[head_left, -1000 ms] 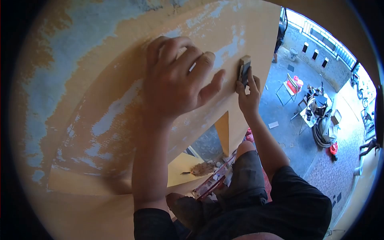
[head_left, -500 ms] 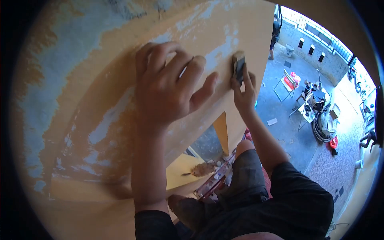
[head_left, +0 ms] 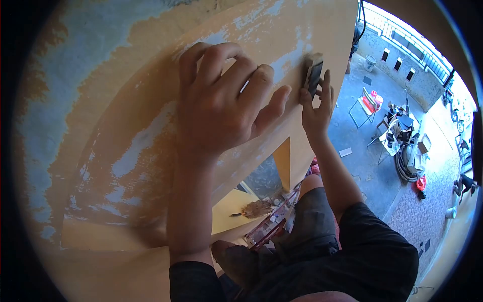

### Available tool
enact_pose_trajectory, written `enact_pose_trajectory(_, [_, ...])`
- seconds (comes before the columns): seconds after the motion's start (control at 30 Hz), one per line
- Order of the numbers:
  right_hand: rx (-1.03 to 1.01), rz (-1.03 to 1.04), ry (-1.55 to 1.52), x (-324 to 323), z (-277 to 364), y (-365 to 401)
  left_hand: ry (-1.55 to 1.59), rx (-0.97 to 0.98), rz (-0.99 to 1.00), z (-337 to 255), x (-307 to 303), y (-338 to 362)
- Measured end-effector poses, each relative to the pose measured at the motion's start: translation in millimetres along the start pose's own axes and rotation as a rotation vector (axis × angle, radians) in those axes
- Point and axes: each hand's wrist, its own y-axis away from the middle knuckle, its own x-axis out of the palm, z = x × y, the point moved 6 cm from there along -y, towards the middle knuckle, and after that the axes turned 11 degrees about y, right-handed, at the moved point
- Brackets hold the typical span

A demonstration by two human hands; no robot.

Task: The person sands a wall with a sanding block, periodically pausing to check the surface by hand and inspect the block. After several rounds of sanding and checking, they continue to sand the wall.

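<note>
An orange wall with patchy whitish areas fills the left and middle of the head view. My left hand is raised in front of it, fingers apart and bent, with the fingertips toward the surface. It holds nothing. Farther right, my right hand grips a dark sanding block with a pale, tan edge. The block's pale side lies against the wall near its right edge. Part of my right hand's grip is hidden behind the block.
Below are a brush-like tool on a yellow ledge and red metal framework by my legs. On the ground stand a folding chair, a cluttered table and a coiled hose. Another person bends at far right.
My right hand has moved slightly right and upward in view with the sanding block. My left hand also appears a little farther right. The whole view has shifted slightly.
</note>
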Motion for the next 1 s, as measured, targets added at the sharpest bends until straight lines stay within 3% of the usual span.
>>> enact_pose_trajectory(0.17, [0.011,-0.042,-0.089,-1,11,-14,0.028,0.011,-0.031,1,-2,-2])
enact_pose_trajectory(0.23, [0.147,-0.027,-0.162,-6,10,-10,0.035,-0.004,-0.025,2,0,2])
enact_pose_trajectory(0.3, [-0.004,-0.018,0.084,-3,4,-2,0.035,0.023,-0.043,1,0,-2])
enact_pose_trajectory(0.43, [-0.008,-0.083,-0.020,-6,17,-18,0.028,0.015,-0.010,1,0,-4])
enact_pose_trajectory(0.6, [0.025,-0.003,-0.038,-4,14,-6,0.001,0.023,0.025,-1,-2,-5])
enact_pose_trajectory(0.7, [-0.080,-0.099,-0.060,-6,19,-24,0.011,0.052,-0.039,1,2,-4])
enact_pose_trajectory(0.73, [-0.048,-0.117,-0.117,-10,31,-36,0.037,0.040,-0.008,4,8,-2])
enact_pose_trajectory(0.8, [-0.028,-0.081,-0.057,-9,28,-32,0.057,0.072,-0.125,7,2,2])
enact_pose_trajectory(1.0, [-0.059,-0.081,-0.049,-8,25,-36,0.032,0.092,0.002,6,1,-2])
